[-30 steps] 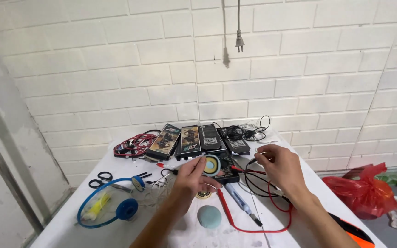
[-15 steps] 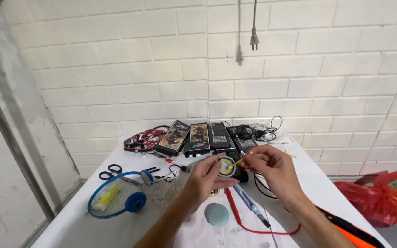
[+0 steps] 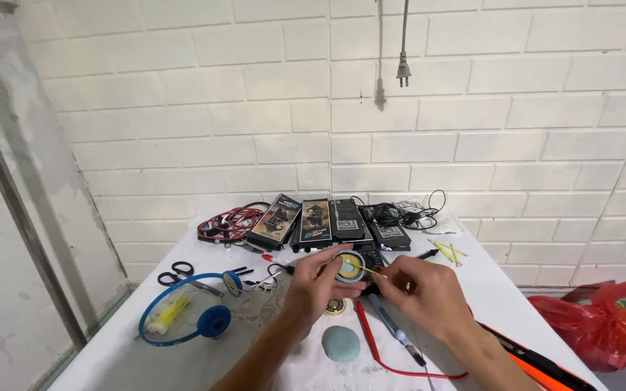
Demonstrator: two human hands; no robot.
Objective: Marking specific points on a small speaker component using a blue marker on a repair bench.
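My left hand grips a small round speaker with a pale blue centre, held just above the white table. My right hand pinches a thin yellow stick whose tip rests on the speaker's face. Below my hands lie a second small round speaker, a grey-green oval pad and a pen-like tool with a red cable.
Blue headphones and black scissors lie at the left. Several flat black boxes, a red wire bundle and black cables line the brick wall. Loose yellow sticks sit at the right, a red plastic bag on the floor.
The view has tilted and shifted. My hands have come closer together, and the yellow stick now touches the speaker's face.
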